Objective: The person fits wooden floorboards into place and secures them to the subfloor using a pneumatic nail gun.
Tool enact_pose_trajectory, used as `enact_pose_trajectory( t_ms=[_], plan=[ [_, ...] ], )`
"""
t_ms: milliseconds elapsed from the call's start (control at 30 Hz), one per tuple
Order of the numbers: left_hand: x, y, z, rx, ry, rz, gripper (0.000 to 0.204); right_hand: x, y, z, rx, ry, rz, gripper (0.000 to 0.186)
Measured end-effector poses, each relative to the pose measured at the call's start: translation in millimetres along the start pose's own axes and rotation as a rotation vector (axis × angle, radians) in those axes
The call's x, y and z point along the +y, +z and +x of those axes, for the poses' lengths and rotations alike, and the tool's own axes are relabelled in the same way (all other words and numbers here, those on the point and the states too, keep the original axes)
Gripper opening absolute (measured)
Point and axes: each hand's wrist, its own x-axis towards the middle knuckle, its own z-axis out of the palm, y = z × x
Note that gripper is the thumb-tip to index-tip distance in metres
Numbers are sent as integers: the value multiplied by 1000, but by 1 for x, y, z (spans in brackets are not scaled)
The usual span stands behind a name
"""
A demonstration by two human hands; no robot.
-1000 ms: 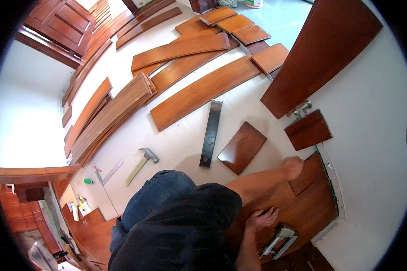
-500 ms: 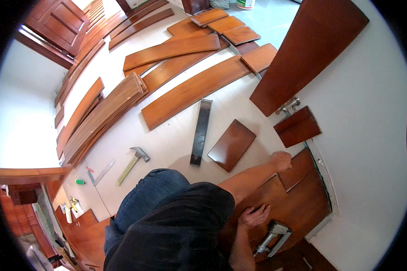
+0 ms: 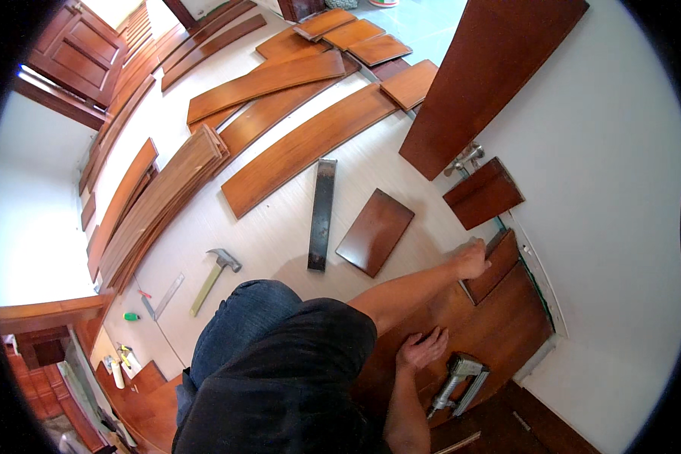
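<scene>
My left hand [image 3: 471,259] reaches forward with its fingers curled over the edge of a short brown board [image 3: 494,274], which sits slightly tilted among the fitted floorboards [image 3: 518,333] along the wall. My right hand [image 3: 422,349] rests on those boards with fingers spread and nothing in it. Just below it lies a silver nail gun [image 3: 458,382]. A loose rectangular board [image 3: 374,231] and a dark metal bar [image 3: 321,216] lie on the pale underlay [image 3: 280,242]. A claw hammer [image 3: 216,276] with a pale handle is beside my jeans-clad knee.
Loose planks [image 3: 303,159] and stacks [image 3: 163,204] spread over the underlay. A long board [image 3: 488,87] and a small board [image 3: 483,193] stand by the right wall [image 3: 613,189]. A ruler [image 3: 166,299], green-handled item [image 3: 131,316] and tubes [image 3: 119,374] lie at left.
The view has shifted, moving the scene left and up. The short board at my left hand is now tilted up at one edge. My right hand's fingers have spread slightly.
</scene>
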Motion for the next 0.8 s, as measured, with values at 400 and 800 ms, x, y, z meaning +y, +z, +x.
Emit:
enact_pose_trajectory(
  t_ms=[400,800],
  plan=[
    [118,-85,-89,-283,531,59,47,-11,-7,-6,-19,-25,29,52],
    [-27,-360,-305,-358,124,169,60,15,-12,3,-235,38,-29,66]
  ],
)
